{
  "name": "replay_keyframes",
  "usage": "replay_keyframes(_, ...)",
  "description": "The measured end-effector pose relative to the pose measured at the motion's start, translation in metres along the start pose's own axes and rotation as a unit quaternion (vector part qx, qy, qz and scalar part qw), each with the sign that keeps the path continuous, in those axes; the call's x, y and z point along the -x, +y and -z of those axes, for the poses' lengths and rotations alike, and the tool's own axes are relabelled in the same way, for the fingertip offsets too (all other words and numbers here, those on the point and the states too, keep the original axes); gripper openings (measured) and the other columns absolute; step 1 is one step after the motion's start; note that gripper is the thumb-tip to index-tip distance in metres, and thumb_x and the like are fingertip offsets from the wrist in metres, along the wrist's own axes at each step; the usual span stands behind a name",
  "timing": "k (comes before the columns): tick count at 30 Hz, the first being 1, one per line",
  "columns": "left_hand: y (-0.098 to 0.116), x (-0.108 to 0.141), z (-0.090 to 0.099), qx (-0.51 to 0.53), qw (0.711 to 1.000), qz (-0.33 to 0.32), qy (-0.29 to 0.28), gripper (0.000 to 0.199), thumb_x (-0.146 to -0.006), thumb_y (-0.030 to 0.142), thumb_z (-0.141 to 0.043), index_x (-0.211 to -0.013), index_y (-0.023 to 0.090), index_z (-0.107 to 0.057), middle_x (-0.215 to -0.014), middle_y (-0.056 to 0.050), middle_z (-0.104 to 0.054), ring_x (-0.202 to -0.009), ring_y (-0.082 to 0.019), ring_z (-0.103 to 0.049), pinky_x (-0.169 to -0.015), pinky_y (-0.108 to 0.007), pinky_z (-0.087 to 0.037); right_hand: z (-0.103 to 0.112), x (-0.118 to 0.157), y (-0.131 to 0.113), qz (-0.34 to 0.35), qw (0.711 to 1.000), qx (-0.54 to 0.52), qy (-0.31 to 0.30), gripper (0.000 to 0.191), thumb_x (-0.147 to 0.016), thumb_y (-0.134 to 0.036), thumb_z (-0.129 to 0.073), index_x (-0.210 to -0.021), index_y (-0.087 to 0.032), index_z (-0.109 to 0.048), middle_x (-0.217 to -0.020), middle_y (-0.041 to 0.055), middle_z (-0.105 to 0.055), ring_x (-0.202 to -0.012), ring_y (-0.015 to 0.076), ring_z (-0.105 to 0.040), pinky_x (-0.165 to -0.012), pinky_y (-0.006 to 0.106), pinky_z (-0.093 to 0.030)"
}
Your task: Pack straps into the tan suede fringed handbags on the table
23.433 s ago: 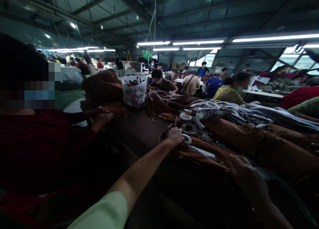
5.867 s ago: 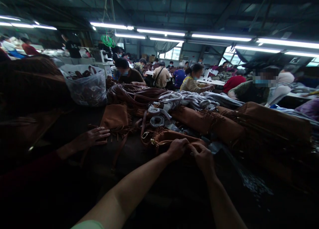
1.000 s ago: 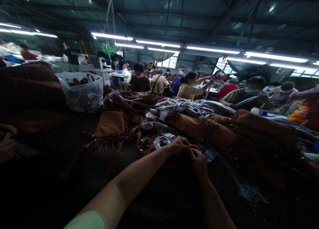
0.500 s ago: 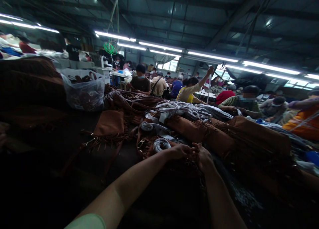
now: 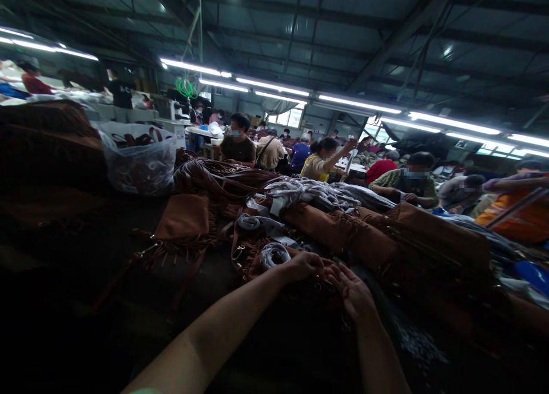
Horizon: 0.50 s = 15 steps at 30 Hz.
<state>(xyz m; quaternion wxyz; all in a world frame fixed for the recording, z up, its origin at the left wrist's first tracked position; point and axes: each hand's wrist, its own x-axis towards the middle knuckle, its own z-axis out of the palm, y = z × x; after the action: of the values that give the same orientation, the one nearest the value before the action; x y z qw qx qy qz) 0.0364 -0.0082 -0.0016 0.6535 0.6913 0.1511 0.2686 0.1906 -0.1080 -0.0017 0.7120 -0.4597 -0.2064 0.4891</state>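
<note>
A brown fringed bag [image 5: 256, 268] lies before me, with a pale wrapped roll [image 5: 266, 257] on its upper side. My left hand [image 5: 305, 266] is closed at the bag's near right edge, fingertips pinched by small metal fittings. Just to its right, my right hand [image 5: 352, 291] has its fingers stretched out toward the left fingertips, against the bag's edge. Darkness hides the exact contact. Behind the roll are a brown strap with a gold-toned clasp [image 5: 238, 251] and a smaller pale roll [image 5: 249, 222].
Another fringed bag [image 5: 182, 217] lies to the left, near a clear plastic sack [image 5: 139, 159] of brown straps. Stacked brown bags [image 5: 441, 239] rise on the right. Pale wrapped straps [image 5: 313, 191] are heaped behind. A co-worker in green [image 5: 412, 182] sits across, with several people beyond.
My hands have moved slightly apart, and the right fingers have straightened from a pinch. The whole view has shifted a little. A co-worker's raised arm in the background has come down.
</note>
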Motion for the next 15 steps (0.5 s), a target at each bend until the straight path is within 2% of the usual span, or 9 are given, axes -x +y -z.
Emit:
replay_keyframes(2, 0.001, 0.001, 0.0, 0.008, 1.0, -0.002, -0.002, 0.017, -0.067, 0.022, -0.067, -0.077, 0.01, -0.062, -0.07, -0.001, -0.063, -0.063, -0.009, -0.054, -0.062, -0.022, -0.04, 0.004, 0.001, 0.002, 0.0, 1.0, 0.004, 0.027, 0.033, -0.06, -0.005, -0.074, -0.088, -0.017, -0.06, -0.085, 0.0043, -0.071, -0.077, 0.0176, -0.07, -0.066, 0.024, -0.06)
replay_keyframes(4, 0.002, 0.002, -0.001, 0.005, 1.0, 0.003, -0.002, 0.016, -0.067, 0.022, -0.067, -0.076, 0.01, -0.063, -0.07, -0.001, -0.063, -0.063, -0.009, -0.053, -0.062, -0.022, -0.039, 0.007, 0.0, 0.002, -0.005, 0.999, 0.029, 0.043, 0.031, -0.061, -0.008, -0.076, -0.087, -0.016, -0.062, -0.079, 0.0032, -0.071, -0.068, 0.0146, -0.068, -0.059, 0.021, -0.059)
replay_keyframes(6, 0.0, 0.001, 0.0, -0.007, 1.0, 0.004, -0.002, 0.015, -0.068, 0.021, -0.066, -0.077, 0.009, -0.063, -0.07, -0.001, -0.062, -0.061, -0.008, -0.052, -0.062, -0.021, -0.039, 0.007, -0.002, 0.001, -0.025, 0.996, 0.076, 0.047, 0.031, -0.062, -0.014, -0.077, -0.091, -0.016, -0.065, -0.072, 0.0014, -0.07, -0.052, 0.0093, -0.062, -0.042, 0.015, -0.05)
replay_keyframes(8, -0.003, 0.0, 0.001, -0.015, 1.0, -0.003, -0.008, 0.015, -0.068, 0.02, -0.066, -0.077, 0.009, -0.064, -0.07, -0.001, -0.062, -0.061, -0.008, -0.051, -0.061, -0.021, -0.038, 0.004, -0.007, -0.001, -0.044, 0.992, 0.11, 0.035, 0.032, -0.064, -0.02, -0.078, -0.093, -0.015, -0.067, -0.071, 0.0013, -0.07, -0.043, 0.0052, -0.054, -0.033, 0.01, -0.039)
replay_keyframes(10, -0.007, -0.001, 0.002, -0.023, 1.0, -0.015, -0.013, 0.016, -0.068, 0.022, -0.065, -0.078, 0.009, -0.065, -0.07, -0.001, -0.062, -0.061, -0.008, -0.051, -0.06, -0.02, -0.037, 0.0, -0.011, -0.004, -0.049, 0.992, 0.112, 0.02, 0.031, -0.063, -0.023, -0.079, -0.09, -0.015, -0.068, -0.077, 0.0031, -0.072, -0.044, 0.0039, -0.052, -0.032, 0.009, -0.036)
replay_keyframes(12, -0.01, -0.003, 0.002, -0.024, 0.999, -0.021, -0.015, 0.017, -0.069, 0.023, -0.066, -0.078, 0.009, -0.065, -0.071, -0.001, -0.062, -0.062, -0.009, -0.051, -0.06, -0.021, -0.037, -0.004, -0.015, -0.007, -0.047, 0.994, 0.099, 0.015, 0.029, -0.061, -0.023, -0.081, -0.087, -0.014, -0.069, -0.081, 0.0041, -0.072, -0.045, 0.0037, -0.053, -0.034, 0.01, -0.038)
replay_keyframes(15, -0.012, -0.004, 0.002, -0.012, 0.999, -0.024, -0.023, 0.016, -0.067, 0.022, -0.067, -0.076, 0.009, -0.065, -0.078, -0.003, -0.064, -0.068, -0.01, -0.054, -0.065, -0.022, -0.04, -0.009, -0.017, -0.007, -0.04, 0.996, 0.079, 0.013, 0.032, -0.058, -0.024, -0.083, -0.085, -0.014, -0.069, -0.07, 0.0017, -0.07, -0.042, 0.004, -0.052, -0.035, 0.011, -0.039)
